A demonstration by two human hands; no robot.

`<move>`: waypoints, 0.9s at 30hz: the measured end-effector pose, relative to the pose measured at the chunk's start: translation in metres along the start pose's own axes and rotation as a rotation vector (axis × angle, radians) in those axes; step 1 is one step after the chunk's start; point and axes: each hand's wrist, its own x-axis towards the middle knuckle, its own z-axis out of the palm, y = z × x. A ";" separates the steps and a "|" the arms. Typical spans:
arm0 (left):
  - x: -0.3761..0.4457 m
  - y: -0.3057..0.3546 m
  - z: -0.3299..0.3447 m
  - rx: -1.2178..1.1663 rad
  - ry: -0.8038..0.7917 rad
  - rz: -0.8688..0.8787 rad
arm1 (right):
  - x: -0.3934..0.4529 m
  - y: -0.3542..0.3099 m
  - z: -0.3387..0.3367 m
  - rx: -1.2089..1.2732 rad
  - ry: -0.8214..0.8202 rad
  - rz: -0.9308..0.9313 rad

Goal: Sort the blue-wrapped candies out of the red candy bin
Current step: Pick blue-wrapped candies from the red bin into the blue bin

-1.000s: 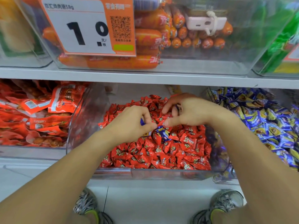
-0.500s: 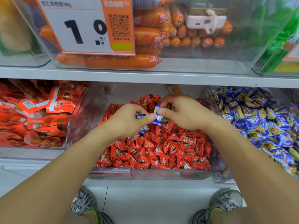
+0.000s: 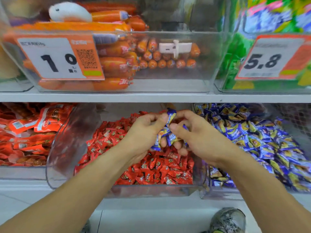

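Note:
A clear bin (image 3: 55,148) on the lower shelf is full of red-wrapped candies (image 3: 151,167). Both hands hover together above its middle. My left hand (image 3: 144,132) grips several blue-wrapped candies (image 3: 161,138) in its curled fingers, and its thumb pinches another blue candy (image 3: 171,115) that sticks up. My right hand (image 3: 193,133) meets it from the right, thumb and fingers pinching the same bunch of blue candies. The clear bin to the right holds a heap of blue-and-yellow wrapped candies (image 3: 262,142).
Red snack packets (image 3: 28,132) fill the bin on the left. On the upper shelf (image 3: 151,97) stands a bin of orange sausages (image 3: 117,63) with a 1.0 price tag (image 3: 57,59), and a 5.8 tag (image 3: 269,59) further right. A shoe (image 3: 227,219) shows on the floor below.
Both hands have lifted off the red pile with more blue candies gathered between them. The view has tilted up and to the right, bringing the 5.8 tag into sight.

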 end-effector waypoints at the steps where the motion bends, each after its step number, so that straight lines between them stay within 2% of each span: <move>1: 0.002 0.001 0.011 0.018 -0.013 0.033 | -0.005 0.002 -0.014 -0.064 0.070 -0.024; 4: 0.011 0.011 0.048 0.315 -0.034 0.188 | -0.025 0.005 -0.064 -0.330 0.291 -0.103; 5: 0.015 0.015 0.062 0.422 -0.053 0.234 | -0.032 0.006 -0.080 -0.351 0.363 -0.120; 9: 0.038 0.031 0.129 0.776 -0.217 0.344 | -0.044 0.021 -0.132 -0.121 0.513 -0.107; 12: 0.047 0.033 0.151 0.980 -0.340 0.338 | -0.047 0.031 -0.158 0.138 0.596 -0.127; 14: 0.044 0.028 0.144 1.084 -0.348 0.390 | -0.052 0.035 -0.167 -0.040 0.672 -0.138; 16: 0.034 0.016 0.126 1.195 -0.281 0.476 | -0.050 0.040 -0.160 -0.396 0.600 -0.182; 18: 0.022 -0.001 0.103 1.242 -0.201 0.535 | -0.041 0.051 -0.138 -0.825 0.358 -0.140; 20: 0.005 -0.016 0.080 1.217 -0.143 0.540 | -0.029 0.070 -0.113 -1.112 0.172 -0.025; 22: -0.012 -0.027 0.060 1.157 -0.108 0.529 | -0.019 0.082 -0.103 -1.216 0.125 0.002; 25: -0.037 -0.033 0.033 1.104 -0.141 0.475 | -0.010 0.090 -0.122 -1.241 0.230 0.027; 27: -0.050 -0.035 0.011 1.152 -0.169 0.458 | -0.007 0.090 -0.139 -1.241 0.282 0.092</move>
